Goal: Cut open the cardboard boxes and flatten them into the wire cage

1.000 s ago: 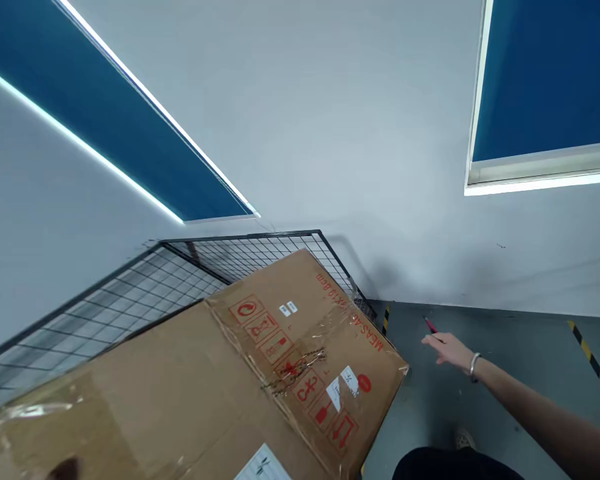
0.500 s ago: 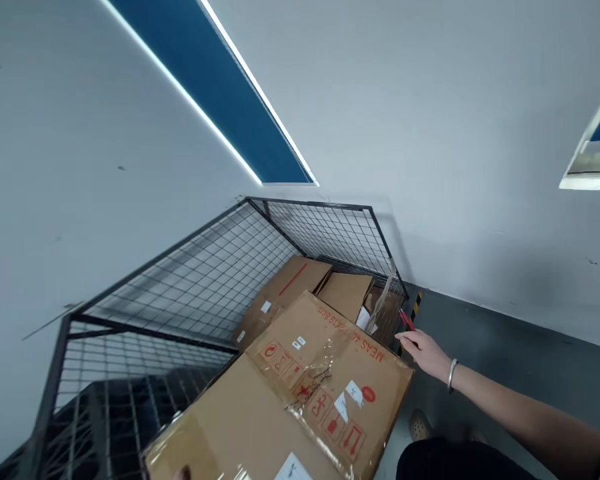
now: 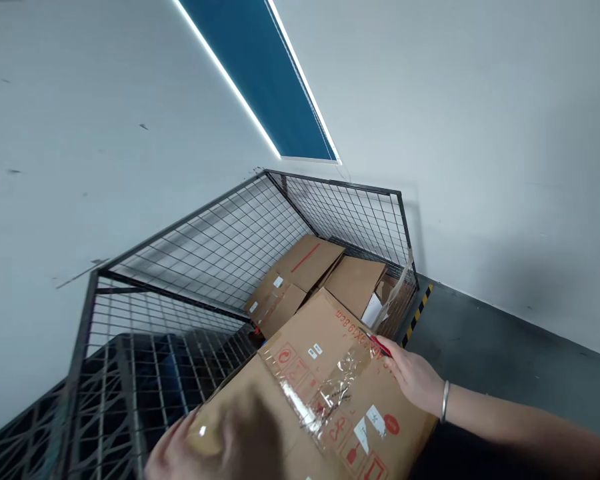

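Note:
A large taped cardboard box [image 3: 325, 373] with red print and white labels fills the lower middle, tilted against the cage cart. At its near left end my left hand [image 3: 180, 450] grips the edge; it is partly blurred and cut off by the frame. My right hand [image 3: 416, 379], a silver bangle at the wrist, is closed around a slim red utility knife [image 3: 380, 345]. The knife's metal tip lies at the box's upper right edge, over the printed side; whether it cuts into the cardboard I cannot tell.
A black wire-mesh cage cart [image 3: 245, 247] stands against the wall, with flattened and open cartons [image 3: 300, 260] inside. A strap [image 3: 397, 287] hangs at its right corner. Dark plastic crates [image 3: 120, 400] sit left. Yellow-black tape [image 3: 417, 313] marks the grey floor.
My right hand has moved from beside the box onto its upper right part with the knife. My left hand has come into view on the box's left end. The view has shifted.

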`<state>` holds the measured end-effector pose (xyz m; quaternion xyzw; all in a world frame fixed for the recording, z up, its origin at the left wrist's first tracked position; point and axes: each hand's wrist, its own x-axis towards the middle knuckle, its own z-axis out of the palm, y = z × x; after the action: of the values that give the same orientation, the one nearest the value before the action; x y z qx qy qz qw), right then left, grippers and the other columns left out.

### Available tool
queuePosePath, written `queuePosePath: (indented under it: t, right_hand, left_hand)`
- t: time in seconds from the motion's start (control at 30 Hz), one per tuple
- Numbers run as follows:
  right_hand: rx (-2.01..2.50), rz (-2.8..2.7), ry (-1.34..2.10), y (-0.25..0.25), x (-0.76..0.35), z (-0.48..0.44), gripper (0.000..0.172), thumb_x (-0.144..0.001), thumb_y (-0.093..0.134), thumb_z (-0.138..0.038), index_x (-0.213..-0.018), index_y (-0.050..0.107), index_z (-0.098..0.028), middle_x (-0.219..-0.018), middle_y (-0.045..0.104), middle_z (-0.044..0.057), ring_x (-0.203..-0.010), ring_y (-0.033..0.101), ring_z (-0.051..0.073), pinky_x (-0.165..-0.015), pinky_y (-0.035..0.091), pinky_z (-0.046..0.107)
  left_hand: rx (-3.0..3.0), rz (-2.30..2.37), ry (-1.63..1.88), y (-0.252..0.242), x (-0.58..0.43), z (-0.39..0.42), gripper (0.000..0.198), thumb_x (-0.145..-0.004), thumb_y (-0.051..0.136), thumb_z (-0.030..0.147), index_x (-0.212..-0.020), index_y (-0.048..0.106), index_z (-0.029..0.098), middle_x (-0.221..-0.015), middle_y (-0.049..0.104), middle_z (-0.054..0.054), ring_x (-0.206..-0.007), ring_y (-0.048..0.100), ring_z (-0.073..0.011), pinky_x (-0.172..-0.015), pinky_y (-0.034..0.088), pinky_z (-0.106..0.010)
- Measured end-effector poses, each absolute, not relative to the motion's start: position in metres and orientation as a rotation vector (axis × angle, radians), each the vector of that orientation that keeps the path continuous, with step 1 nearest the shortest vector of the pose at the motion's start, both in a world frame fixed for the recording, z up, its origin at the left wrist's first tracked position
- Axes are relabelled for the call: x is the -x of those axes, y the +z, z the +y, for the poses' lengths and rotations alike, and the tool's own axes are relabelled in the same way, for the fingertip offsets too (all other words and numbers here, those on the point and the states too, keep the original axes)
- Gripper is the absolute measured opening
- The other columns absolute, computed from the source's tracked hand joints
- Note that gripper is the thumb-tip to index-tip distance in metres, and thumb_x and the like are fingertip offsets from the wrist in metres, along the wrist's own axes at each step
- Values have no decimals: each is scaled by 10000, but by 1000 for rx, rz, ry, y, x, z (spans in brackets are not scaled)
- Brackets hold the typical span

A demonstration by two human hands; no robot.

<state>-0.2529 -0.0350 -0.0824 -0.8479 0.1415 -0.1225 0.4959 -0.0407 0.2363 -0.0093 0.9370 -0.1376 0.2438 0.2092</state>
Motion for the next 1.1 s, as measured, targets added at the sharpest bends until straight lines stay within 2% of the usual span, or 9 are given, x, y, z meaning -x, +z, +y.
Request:
queuePosePath:
  t: [0.07,0.13,0.3,0.37,0.53,0.7,0.93,1.03,1.1]
  right_hand:
    - [2138,379,-258,-79,245,-47,485,-1040,236,-306,-1498,330,-177,-1333,622,141,-1122,647,244,-911,529,386]
    - [2225,395,-205,-73,236,-60,482,-1035,244,-281,-1496,340,-174,-1279,653,144,-1046,674,249,-842,532,368]
    - [2377,395,-79,-58,217,-77,476,-1024,273,-261,-1481,369,-171,-1159,703,134,-960,697,246,-733,500,322]
    - [2397,386,-70,-55,214,-77,478,-1019,287,-259,-1483,363,-174,-1157,706,127,-972,697,243,-724,490,315]
    - [2442,392,-29,-53,215,-80,480,-1001,321,-224,-1473,372,-159,-1147,711,135,-987,696,236,-737,484,305]
    - [2502,384,28,-42,213,-82,529,-932,417,-159,-1459,369,-142,-1045,736,132,-895,718,247,-664,481,300]
    - [2533,406,225,-24,223,-77,549,-831,483,-96,-1379,461,-71,-880,749,150,-793,727,280,-574,462,308]
    - [2549,409,281,-29,242,-74,595,-821,464,-91,-1414,430,-55,-880,749,149,-771,723,274,-533,428,301]
    - [2547,432,326,-34,258,-74,561,-817,465,-93,-1377,477,-72,-890,749,152,-769,722,281,-520,411,303]
  left_hand:
    - [-2495,-807,608,-13,32,187,420,-909,491,455,-1220,582,188,-1362,499,-174,-1293,482,-341,-1110,396,-564]
    - [-2400,-1154,437,-23,20,137,332,-958,440,354,-1218,567,192,-1372,507,-157,-1299,491,-299,-1099,435,-503]
    - [-2159,-1750,224,-51,-7,55,287,-951,359,151,-1179,532,171,-1278,589,-137,-1221,567,-228,-1055,492,-408]
    - [-2128,-1828,222,-58,-13,44,275,-934,363,124,-1141,541,159,-1208,622,-144,-1197,581,-236,-1083,465,-441]
    - [-2104,-2016,197,-62,-13,39,280,-913,374,91,-1084,584,164,-1137,658,-126,-1185,587,-243,-1175,297,-575]
    - [-2079,-2066,163,-60,-9,39,297,-900,399,94,-1099,611,157,-1130,667,-124,-1232,552,-251,-1187,258,-567]
    - [-2115,-2158,192,-63,-3,37,331,-903,407,100,-1151,612,179,-1142,677,-109,-1153,587,-248,-1204,182,-579]
    - [-2114,-2194,167,-64,1,35,347,-909,404,103,-1167,617,197,-1168,678,-102,-1164,585,-248,-1208,144,-585]
    - [-2102,-2216,148,-64,2,33,352,-919,394,111,-1171,621,207,-1177,681,-96,-1171,585,-247,-1209,116,-590]
